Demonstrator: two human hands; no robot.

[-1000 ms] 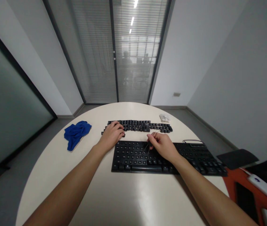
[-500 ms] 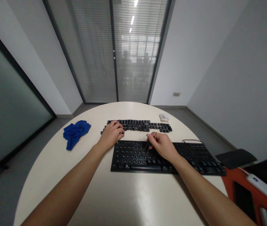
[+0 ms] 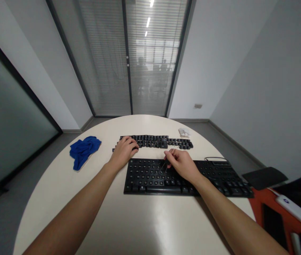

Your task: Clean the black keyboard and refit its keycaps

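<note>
A black keyboard [image 3: 150,189] lies on the table, many of its keycaps off, with bare switch stems showing. Over its middle, my right hand [image 3: 180,163] is closed around a wire keycap puller [image 3: 162,166], whose two thin prongs point down to the left at the stems. Behind the keyboard runs a long cluster of loose black keycaps [image 3: 150,140]. My left hand [image 3: 125,150] rests at the left end of these keycaps, palm down, fingers bent and slightly apart. A dark keycap shows by its fingertips; no grip on it is visible.
A crumpled blue cloth [image 3: 84,150] lies at the table's left. Toward the back right sits a small clear plastic bag [image 3: 184,132]. The keyboard's cable [image 3: 215,158] loops behind it. Beyond the right edge, a white power strip [image 3: 297,212] rests on an orange surface.
The whole view has shifted very slightly left. Both hands, the puller and the keyboard hold nearly the same places relative to one another.
</note>
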